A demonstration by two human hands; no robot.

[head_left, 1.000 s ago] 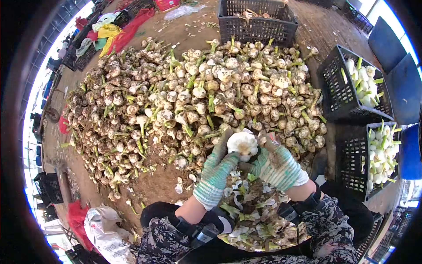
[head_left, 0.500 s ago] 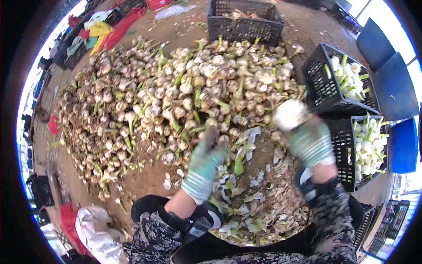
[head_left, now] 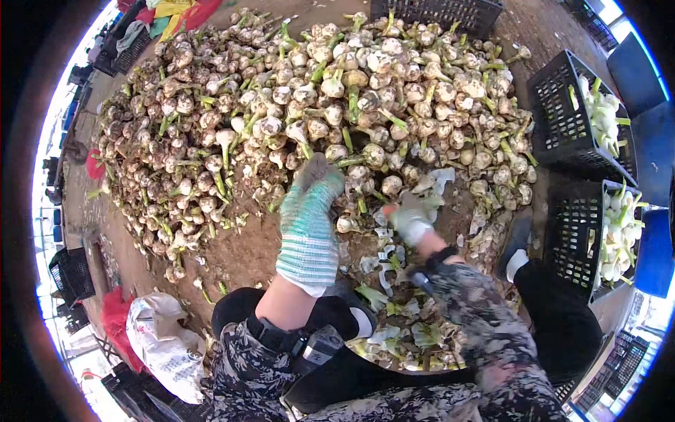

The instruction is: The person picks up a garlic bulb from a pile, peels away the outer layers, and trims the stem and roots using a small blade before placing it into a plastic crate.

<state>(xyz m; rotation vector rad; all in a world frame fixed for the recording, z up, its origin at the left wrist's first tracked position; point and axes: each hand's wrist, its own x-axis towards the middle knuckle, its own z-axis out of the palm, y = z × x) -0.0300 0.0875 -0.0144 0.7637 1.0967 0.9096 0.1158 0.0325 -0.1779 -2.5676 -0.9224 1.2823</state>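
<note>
A big heap of garlic bulbs (head_left: pixel 380 63), soil-stained with short green stems, spreads before me. My left hand (head_left: pixel 309 211), in a striped white-and-green glove, reaches to the heap's near edge. Its fingers are drawn together at a green garlic stem; whatever they grip is hidden. To its right, my gloved right hand (head_left: pixel 413 216) is smeared by motion above loose peeled skins (head_left: pixel 394 271). A small orange-red spot shows at its fingertip side, too blurred to identify. I cannot make out anything held in this hand.
At right, two black crates (head_left: pixel 562 91) (head_left: pixel 573 243) hold white, cleaned garlic, with blue panels (head_left: pixel 650 155) behind them. Another black crate (head_left: pixel 443 14) stands beyond the heap. A white sack (head_left: pixel 165 344) and red netting (head_left: pixel 116 320) lie at lower left.
My right hand has moved left and down from beside the crates, and the white garlic bulb it held no longer shows there. My left hand has gone slightly farther up into the heap; the view has shifted.
</note>
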